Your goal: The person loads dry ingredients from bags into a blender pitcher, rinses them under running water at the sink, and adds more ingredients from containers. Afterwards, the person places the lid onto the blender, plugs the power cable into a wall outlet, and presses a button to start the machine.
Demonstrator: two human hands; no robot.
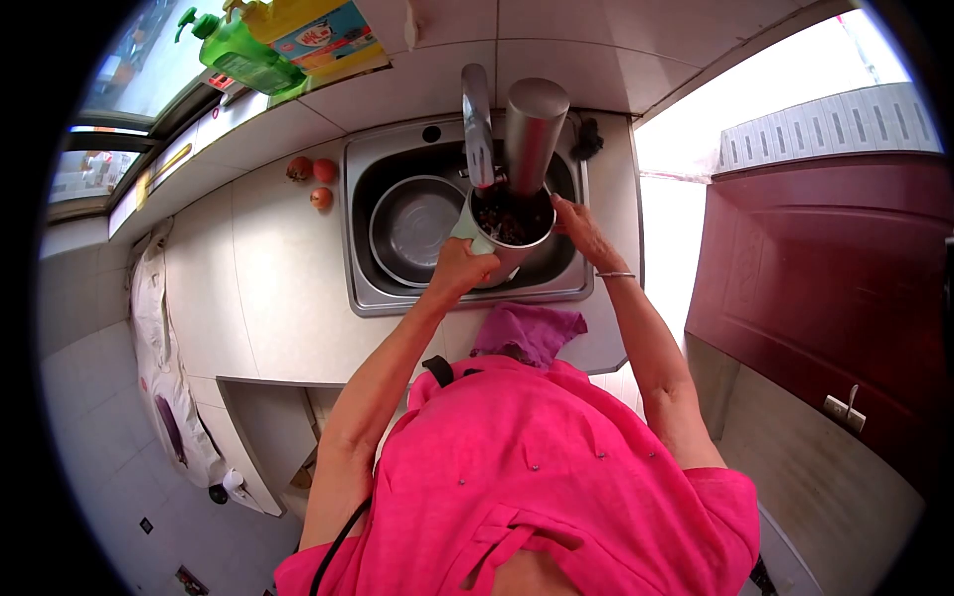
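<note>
A pot with a pale handle and dark, mixed contents [512, 218] is held over the sink's right part, under the faucet [478, 124]. My left hand [463, 268] is closed round its handle at the lower left. At the pot's right rim, my right hand [584, 231] grips with thumb and fingers. Behind the pot stands a metal cylinder [537, 124]. In the sink's left part lies a round metal basin [417, 230]. Whether water runs from the faucet cannot be made out.
The steel sink rim [363, 295] surrounds the basin. Onions and a red round item [324, 170] lie on the counter [288, 268] to the left. A purple cloth [537, 333] hangs at the front edge. Green and yellow bottles [243, 55] stand on the ledge.
</note>
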